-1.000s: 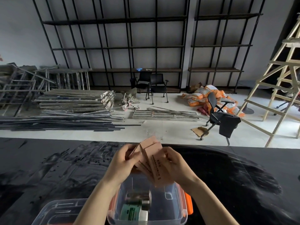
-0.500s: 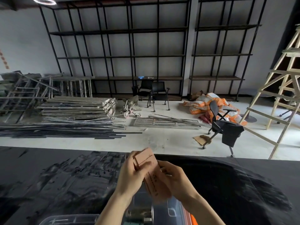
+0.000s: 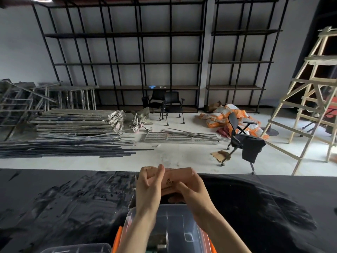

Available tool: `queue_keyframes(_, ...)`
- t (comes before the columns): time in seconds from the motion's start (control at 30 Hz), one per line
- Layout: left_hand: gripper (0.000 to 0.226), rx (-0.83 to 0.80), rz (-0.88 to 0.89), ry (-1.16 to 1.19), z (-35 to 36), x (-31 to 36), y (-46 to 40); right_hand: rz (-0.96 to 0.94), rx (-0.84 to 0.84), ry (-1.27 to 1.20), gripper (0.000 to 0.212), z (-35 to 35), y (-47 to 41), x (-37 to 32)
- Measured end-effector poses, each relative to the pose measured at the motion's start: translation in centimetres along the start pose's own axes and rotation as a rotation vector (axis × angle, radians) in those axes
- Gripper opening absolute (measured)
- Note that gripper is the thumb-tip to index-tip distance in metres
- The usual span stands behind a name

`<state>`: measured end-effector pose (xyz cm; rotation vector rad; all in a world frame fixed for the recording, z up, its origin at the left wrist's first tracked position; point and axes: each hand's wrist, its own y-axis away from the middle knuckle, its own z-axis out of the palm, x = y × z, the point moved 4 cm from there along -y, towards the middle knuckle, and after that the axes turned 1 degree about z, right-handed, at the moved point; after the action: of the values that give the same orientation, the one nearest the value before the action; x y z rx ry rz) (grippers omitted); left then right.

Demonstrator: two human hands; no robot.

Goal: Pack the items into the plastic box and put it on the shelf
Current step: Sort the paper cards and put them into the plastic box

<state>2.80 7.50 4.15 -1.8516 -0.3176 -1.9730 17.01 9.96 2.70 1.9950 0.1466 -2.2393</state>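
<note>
A clear plastic box (image 3: 175,227) with orange latches sits on the black table at the bottom centre, with small items dimly visible inside. Just above its far rim, both hands hold a pinkish-brown cardboard packet (image 3: 173,178). My left hand (image 3: 148,187) grips the packet's left end with fingers curled over the top. My right hand (image 3: 193,194) holds its right side from below and in front. The black metal shelf (image 3: 127,63) lines the far wall, beyond the floor.
A clear lid (image 3: 76,249) lies at the bottom left on the black table (image 3: 63,207). Beyond the table edge are stacked metal bars (image 3: 76,123), black chairs (image 3: 242,141), orange sacks (image 3: 224,115) and a wooden ladder (image 3: 313,99) at right.
The view has tilted upward, so the box now sits lower in the frame. The packet has turned from upright to lying flat between both hands.
</note>
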Motion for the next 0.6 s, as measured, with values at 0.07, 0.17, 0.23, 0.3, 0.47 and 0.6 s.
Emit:
queue_keyframes(0.07,0.028,0.110,0.032,0.008,0.5,-0.1,0.4,-0.039,0.019,-0.016,0.020,0.5,0.3,-0.1)
queue_keyframes(0.17,0.023,0.073,0.114,0.032,0.4,-0.1,0.6,-0.042,0.014,-0.111,0.019,0.6,0.6,-0.3)
queue_keyframes(0.23,0.040,-0.087,0.187,-0.012,0.1,0.2,0.8,-0.029,-0.021,-0.178,0.021,0.4,0.6,-0.1)
queue_keyframes(0.3,0.053,-0.207,0.320,-0.156,-0.2,0.3,0.7,0.000,-0.006,-0.210,0.022,0.0,0.5,0.2)
queue_keyframes(0.47,0.045,-0.261,0.473,-0.415,-0.6,0.9,-0.1,0.161,-0.102,-0.158,0.057,-1.0,0.3,-0.2)
queue_keyframes(0.6,0.044,-0.326,0.517,-0.409,0.2,1.1,0.1,0.198,0.073,-0.054,0.067,-1.5,-0.3,-1.3)
